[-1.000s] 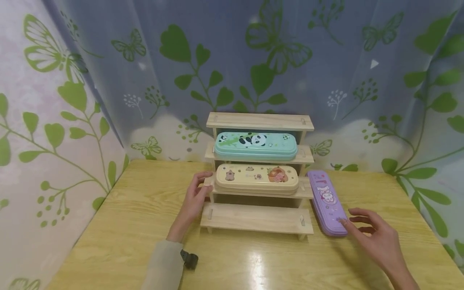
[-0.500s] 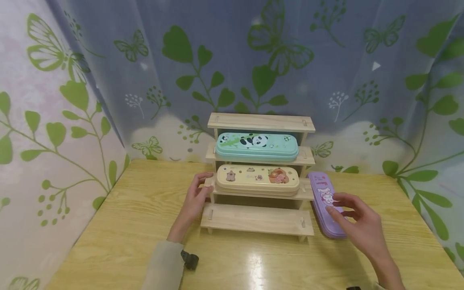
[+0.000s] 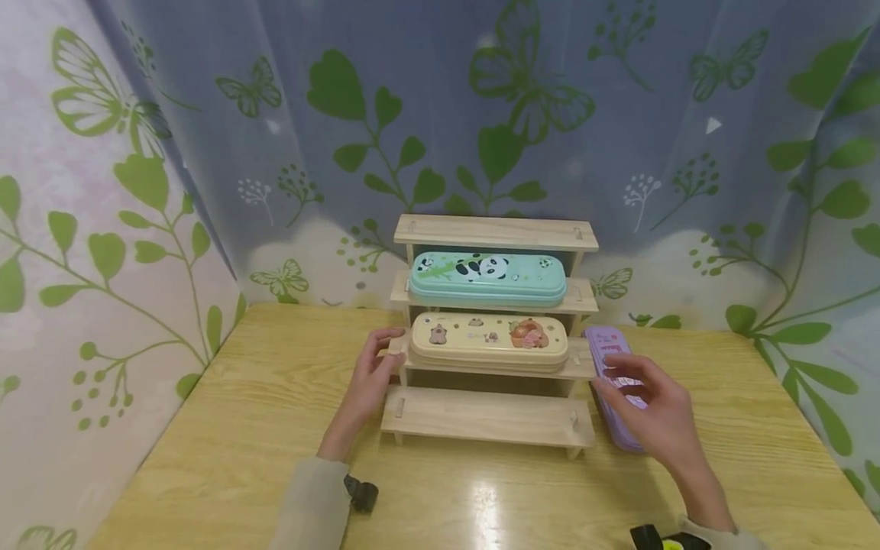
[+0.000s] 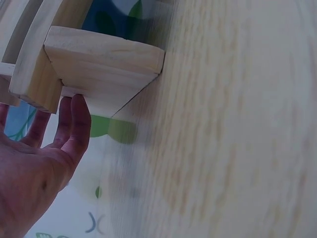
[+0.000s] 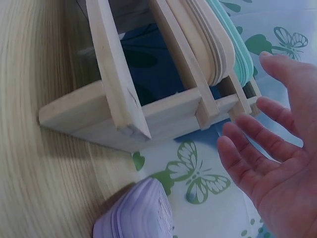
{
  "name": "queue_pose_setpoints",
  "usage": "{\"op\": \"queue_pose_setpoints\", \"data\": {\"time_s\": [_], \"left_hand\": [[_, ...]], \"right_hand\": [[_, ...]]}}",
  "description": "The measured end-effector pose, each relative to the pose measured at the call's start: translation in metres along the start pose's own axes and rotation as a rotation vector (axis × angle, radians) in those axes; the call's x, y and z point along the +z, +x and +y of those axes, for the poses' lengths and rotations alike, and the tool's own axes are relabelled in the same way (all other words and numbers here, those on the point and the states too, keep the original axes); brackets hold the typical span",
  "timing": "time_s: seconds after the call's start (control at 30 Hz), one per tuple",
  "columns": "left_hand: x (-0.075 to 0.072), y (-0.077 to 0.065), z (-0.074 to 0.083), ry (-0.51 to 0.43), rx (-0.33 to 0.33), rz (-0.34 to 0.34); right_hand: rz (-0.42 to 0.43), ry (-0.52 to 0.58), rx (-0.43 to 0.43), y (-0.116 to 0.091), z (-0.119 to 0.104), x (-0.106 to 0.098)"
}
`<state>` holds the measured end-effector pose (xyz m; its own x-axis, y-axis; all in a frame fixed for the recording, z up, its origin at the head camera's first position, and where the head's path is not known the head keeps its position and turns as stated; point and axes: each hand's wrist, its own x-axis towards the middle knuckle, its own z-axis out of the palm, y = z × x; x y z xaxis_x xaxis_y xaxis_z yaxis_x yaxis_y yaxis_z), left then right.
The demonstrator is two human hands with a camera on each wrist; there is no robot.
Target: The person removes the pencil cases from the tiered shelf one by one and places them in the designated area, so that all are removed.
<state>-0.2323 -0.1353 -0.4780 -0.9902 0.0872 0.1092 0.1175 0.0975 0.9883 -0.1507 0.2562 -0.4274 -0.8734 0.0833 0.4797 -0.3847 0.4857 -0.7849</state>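
A four-step wooden shelf stands on the table. A mint pencil case with a panda sits on its third step up, and a cream pencil case on the second. At the shelf's left end my left hand grips the second step, fingertips against the side panel in the left wrist view. My right hand is held over the purple pencil case, partly hiding it, thumb and fingers spread near the shelf's right end. Nothing is between its fingers in the right wrist view.
The wooden tabletop extends on both sides of the shelf. Behind it hangs a blue curtain printed with leaves and butterflies. The shelf's top step and bottom step bear nothing.
My right hand has left the near end of the purple pencil case and moved left and up toward the shelf. The purple case stays on the table. The left hand keeps its hold.
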Motion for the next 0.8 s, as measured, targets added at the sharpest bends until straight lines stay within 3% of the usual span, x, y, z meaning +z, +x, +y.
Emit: {"op": "queue_pose_setpoints", "data": {"time_s": [0.43,0.8], "left_hand": [[0.001,0.001,0.000,0.002,0.006,-0.001],[0.001,0.000,0.000,0.011,-0.004,0.009]], "right_hand": [[-0.031,0.039,-0.050,0.012,-0.006,0.020],[-0.050,0.004,-0.098,0.025,-0.008,0.025]]}}
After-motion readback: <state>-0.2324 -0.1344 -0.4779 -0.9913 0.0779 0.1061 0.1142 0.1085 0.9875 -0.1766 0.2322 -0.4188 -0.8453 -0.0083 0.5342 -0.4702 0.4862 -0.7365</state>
